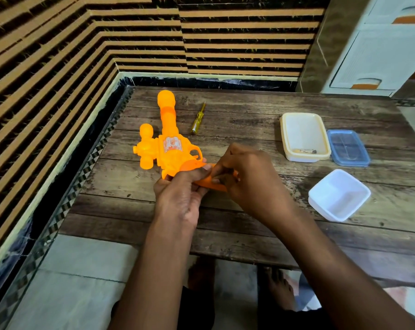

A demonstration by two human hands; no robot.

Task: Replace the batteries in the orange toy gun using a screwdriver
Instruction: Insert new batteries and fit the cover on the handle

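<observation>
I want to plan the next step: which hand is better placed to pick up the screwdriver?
Probably the right hand. The left hand holds the toy gun's grip steady, while the screwdriver lies free on the table, right of the barrel.

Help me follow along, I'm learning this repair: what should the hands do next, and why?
Probably keep working at the grip: both the left hand and right hand are curled on the handle end of the gun, which lies on the table. The screwdriver lies untouched beside the barrel, so the screw stage seems paused. Whether a cover is coming off or going on is hidden by the fingers.
</observation>
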